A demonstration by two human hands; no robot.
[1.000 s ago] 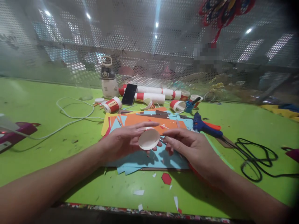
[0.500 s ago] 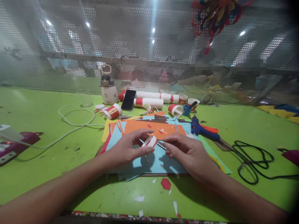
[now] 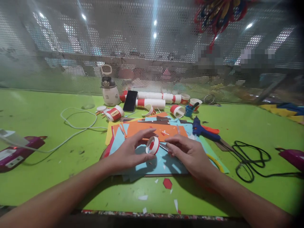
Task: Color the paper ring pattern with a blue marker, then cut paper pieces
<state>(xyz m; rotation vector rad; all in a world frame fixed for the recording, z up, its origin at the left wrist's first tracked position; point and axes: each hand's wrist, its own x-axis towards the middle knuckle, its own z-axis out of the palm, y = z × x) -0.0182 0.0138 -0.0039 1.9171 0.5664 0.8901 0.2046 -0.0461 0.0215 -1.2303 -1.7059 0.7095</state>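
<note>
We see the left hand (image 3: pixel 129 150) grasping a short white paper ring with a red edge (image 3: pixel 155 146), pinched between thumb and fingers above the light-blue paper sheet (image 3: pixel 156 166); a red patch shows inside it. The right hand (image 3: pixel 191 153), just beside it, has thumb and fingers closed on a slim silvery metal tool (image 3: pixel 163 147), whose tip points toward the ring. The palm hides the rest of the tool, and we cannot tell whether the curved yellow band (image 3: pixel 216 164) beyond the wrist belongs to it.

On the red-and-white paper cup lying on its side (image 3: pixel 115 113) we note a cream label with dark marks, too small to read. The white bottle with a grey collar and loop handle (image 3: pixel 110 96) bears a dark badge and faint prints that we cannot make out. The black phone (image 3: pixel 130 101) leaning near it shows a dark screen.

The purple power strip at left (image 3: pixel 14 161) and the purple object at right (image 3: pixel 292 158) are cut off by the frame edges, as is the red, blue and gold hanging ornament (image 3: pixel 222 14) at the top. Pixelated blocks mask two areas of the perforated grey panel (image 3: pixel 95 63).
</note>
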